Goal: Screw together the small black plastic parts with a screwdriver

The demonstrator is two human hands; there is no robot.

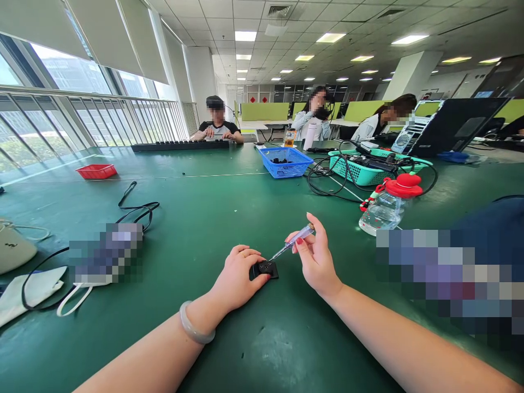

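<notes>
A small black part (267, 267) with a round raised piece lies flat on the green table (196, 218). My left hand (237, 277) is closed around its left side, fingers behind it and thumb along the near edge. In my right hand (314, 254) is a screwdriver (298, 236) with a clear handle, held between thumb and fingers, with the index finger at its top end. Its shaft slants down to the left, and the tip meets the black part or is just above it; which one, I cannot tell.
Further back are a red tray (97, 171), a blue basket (286, 164) and a green basket (360, 172) with cables. A red-capped bottle (382, 210) stands at right, a corded pouch (110, 254) at left. Several people sit beyond.
</notes>
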